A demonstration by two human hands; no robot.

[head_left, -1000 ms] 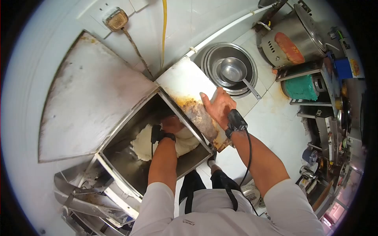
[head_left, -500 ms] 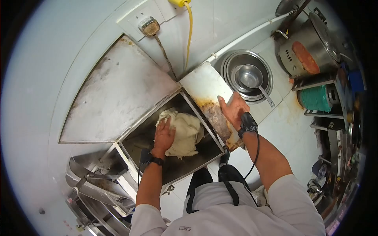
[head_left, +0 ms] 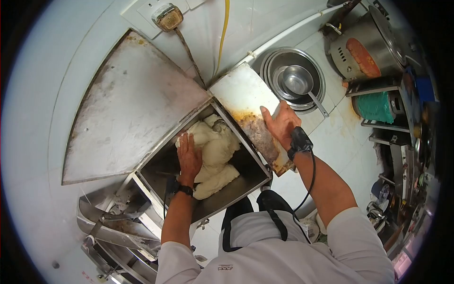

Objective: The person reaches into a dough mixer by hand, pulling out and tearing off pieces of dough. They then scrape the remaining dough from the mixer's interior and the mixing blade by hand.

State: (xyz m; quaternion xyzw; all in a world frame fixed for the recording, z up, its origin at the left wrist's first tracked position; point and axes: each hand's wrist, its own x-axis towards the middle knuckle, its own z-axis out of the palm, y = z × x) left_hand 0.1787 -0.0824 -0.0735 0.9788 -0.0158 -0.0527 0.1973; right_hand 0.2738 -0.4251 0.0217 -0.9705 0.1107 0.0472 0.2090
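A large lump of pale dough [head_left: 215, 151] lies folded in the open metal tub of a dough mixer [head_left: 246, 182]. My left hand [head_left: 189, 156] rests against the dough's left side, open, with its fingers stretched out. Part of a metal piece [head_left: 220, 126] shows in the dough's upper right. My right hand [head_left: 282, 125] is at the right edge of the mixer's rusty, stained top [head_left: 257, 137]. Its thumb is spread away from the fingers, and the fingertips partly drop out of sight over the edge.
A wide metal lid [head_left: 132, 109] leans back against the wall. Beyond my right hand, nested steel bowls [head_left: 269, 71] hold a metal ladle [head_left: 298, 79]. A steel pot [head_left: 350, 57] stands at upper right. Cords hang from wall sockets, and metal chutes lie at lower left.
The dough has turned and stretched into several folds, with a lobe toward the front of the tub. My left hand stays against it, and my right hand keeps its place at the edge. The view has shifted slightly.
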